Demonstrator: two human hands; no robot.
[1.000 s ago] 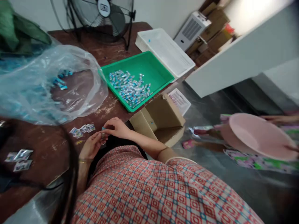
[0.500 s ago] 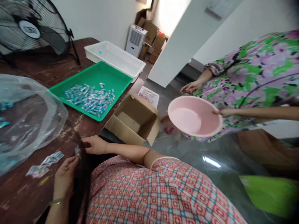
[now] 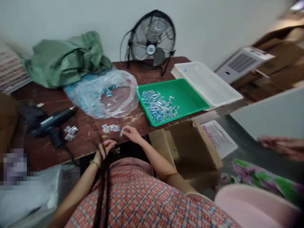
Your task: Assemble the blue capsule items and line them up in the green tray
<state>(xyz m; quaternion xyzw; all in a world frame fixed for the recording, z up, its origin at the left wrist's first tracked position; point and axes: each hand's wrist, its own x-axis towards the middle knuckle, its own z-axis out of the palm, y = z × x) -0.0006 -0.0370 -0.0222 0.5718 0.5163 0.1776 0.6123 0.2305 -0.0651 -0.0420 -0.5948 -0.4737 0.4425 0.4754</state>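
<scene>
My right hand rests at the near edge of the brown table, its fingertips pinched on a small blue-and-silver packet. My left hand hovers just below and left of it, fingers curled, partly hidden by strands of my hair; I cannot make out anything in it. A short row of small packets lies on the table just beyond both hands. A green tray holding several of the same packets sits to the right.
A clear plastic bag with more packets, a green cloth, a fan, a black tool and a white tray are on the table. An open cardboard box stands beside my right knee. Another person holds a pink basin at lower right.
The view swung left and pulled back, bringing the fan, cloth and black tool into sight. The other person's pink basin dropped to the lower right corner. My hands stayed at the table edge.
</scene>
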